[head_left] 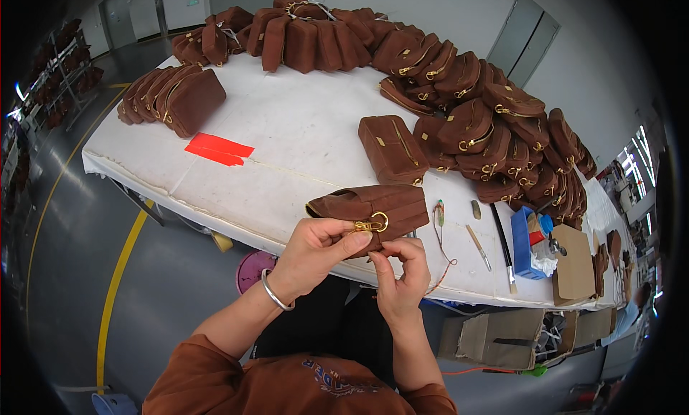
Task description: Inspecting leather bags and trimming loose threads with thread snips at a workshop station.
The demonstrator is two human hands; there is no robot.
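A brown zip pouch [403,203] is held up at the near edge of the white table, tilted on its side. My left hand [305,253], with a silver bangle at its wrist, grips the pouch's near side, thumb beside a gold snap hook [364,227] and a gold ring [387,220]. The fingers of my right hand [403,278] are pinched together at the pouch's lower edge, and a small dark tip shows between them. What lies under the right fingertips is mostly hidden. Just beyond stands another brown pouch [387,149], its gold zipper facing up.
Brown pouches [466,124] are heaped along the table's far and right sides; a row [190,103] stands at left near red tape [219,149]. Right of my hands lie a threaded tool [440,214], a thin knife-like tool [479,248], a brush [504,246] and a blue bin [522,246].
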